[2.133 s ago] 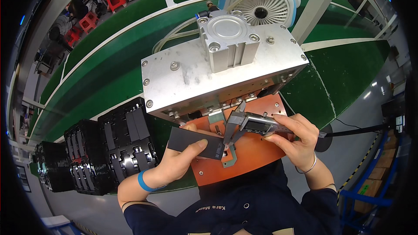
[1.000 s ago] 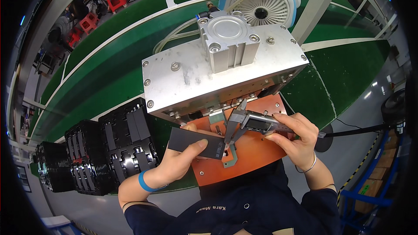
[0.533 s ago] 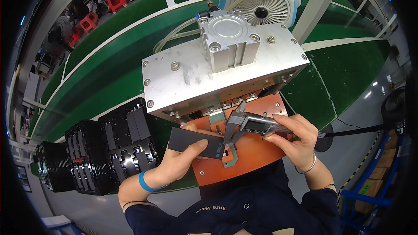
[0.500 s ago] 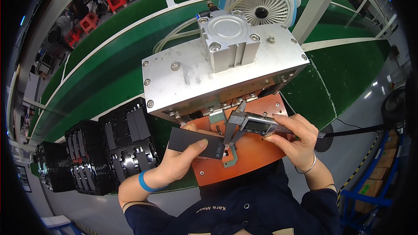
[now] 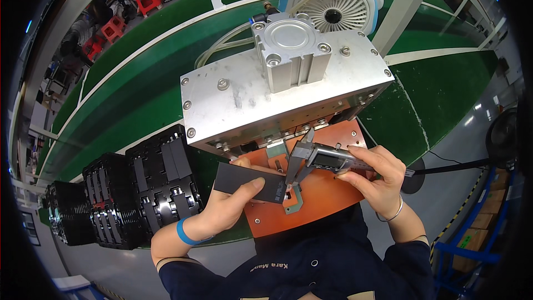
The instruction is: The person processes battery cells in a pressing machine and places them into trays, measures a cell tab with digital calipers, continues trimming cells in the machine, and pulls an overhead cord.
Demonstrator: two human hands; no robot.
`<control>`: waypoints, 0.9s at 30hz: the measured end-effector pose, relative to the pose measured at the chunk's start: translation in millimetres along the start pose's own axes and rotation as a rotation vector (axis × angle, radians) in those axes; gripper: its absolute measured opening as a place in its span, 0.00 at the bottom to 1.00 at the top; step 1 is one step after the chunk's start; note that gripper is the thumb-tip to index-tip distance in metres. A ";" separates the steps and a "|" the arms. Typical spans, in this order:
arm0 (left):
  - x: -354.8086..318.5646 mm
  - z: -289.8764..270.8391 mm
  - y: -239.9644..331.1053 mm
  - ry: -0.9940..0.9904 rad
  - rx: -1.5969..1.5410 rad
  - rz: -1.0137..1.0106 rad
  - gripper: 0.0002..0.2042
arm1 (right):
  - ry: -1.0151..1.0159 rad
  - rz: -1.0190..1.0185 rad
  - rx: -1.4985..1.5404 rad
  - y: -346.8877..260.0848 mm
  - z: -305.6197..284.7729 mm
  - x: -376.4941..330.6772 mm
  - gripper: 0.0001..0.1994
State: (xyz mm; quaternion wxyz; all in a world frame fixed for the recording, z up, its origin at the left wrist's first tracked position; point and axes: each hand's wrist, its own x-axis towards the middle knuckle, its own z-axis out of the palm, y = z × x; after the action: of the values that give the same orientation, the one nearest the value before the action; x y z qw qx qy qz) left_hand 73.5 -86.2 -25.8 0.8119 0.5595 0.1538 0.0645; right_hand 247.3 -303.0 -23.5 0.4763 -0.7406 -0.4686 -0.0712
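My left hand is closed on a flat black rectangular block, thumb on its top face and fingers underneath. A digital caliper is pinched between the thumb and fingers of my right hand. Its jaws point toward the block and meet the block's right end; whether they clamp it tightly I cannot tell. Both hands are above the orange base plate of a press. Behind them rises the press's silver metal housing, topped by a square pneumatic cylinder.
Stacked black trays holding black blocks stand at the left on the green table. A white and blue fan sits behind the press. Metal frame posts rise at the back right. Red stools and people are far left.
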 end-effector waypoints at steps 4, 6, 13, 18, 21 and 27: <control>1.7 -3.6 -3.5 -0.012 0.025 0.005 0.08 | 0.005 -0.006 0.004 0.4 0.3 -0.1 0.22; 1.6 -4.0 -4.3 -0.017 0.014 0.010 0.08 | 0.000 -0.002 0.000 0.1 -0.3 -0.3 0.22; 0.7 -1.7 -0.8 -0.010 0.003 -0.008 0.07 | -0.023 0.011 -0.010 -2.1 -2.1 0.2 0.22; 0.9 -2.2 -1.0 -0.015 0.022 -0.004 0.07 | -0.022 -0.005 -0.006 -4.9 -2.8 2.3 0.21; 0.9 -0.4 0.6 -0.011 0.012 0.001 0.07 | -0.030 0.000 -0.007 -4.9 -3.1 1.9 0.21; 1.3 -1.1 -0.5 -0.008 0.028 -0.001 0.06 | -0.031 0.002 -0.015 -4.4 -3.0 1.3 0.21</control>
State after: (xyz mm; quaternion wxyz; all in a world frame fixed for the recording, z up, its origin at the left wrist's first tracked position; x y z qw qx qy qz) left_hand 74.3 -85.0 -26.8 0.8045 0.5711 0.1517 0.0596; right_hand 245.6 -304.0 -18.4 0.4635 -0.7455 -0.4748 -0.0627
